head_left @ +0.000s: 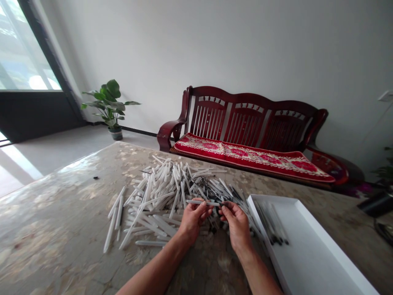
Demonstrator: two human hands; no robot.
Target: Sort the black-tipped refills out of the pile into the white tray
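My left hand [193, 219] and my right hand [235, 221] meet over a marbled table [61, 213], fingers pinched. Between them they hold one slim white pen barrel [202, 202] lying level; the left grips its middle and the right pinches its dark right end. Just behind the hands lies a big heap of white pen barrels [162, 188], with several dark thin refills [215, 188] mixed in on its right side. Loose barrels trail off to the left of the heap.
A shallow white tray [307, 254] at the right holds several dark pens [273, 225] along its left side. Beyond the table stand a dark red wooden bench with a red cushion [245, 135] and a potted plant [110, 106].
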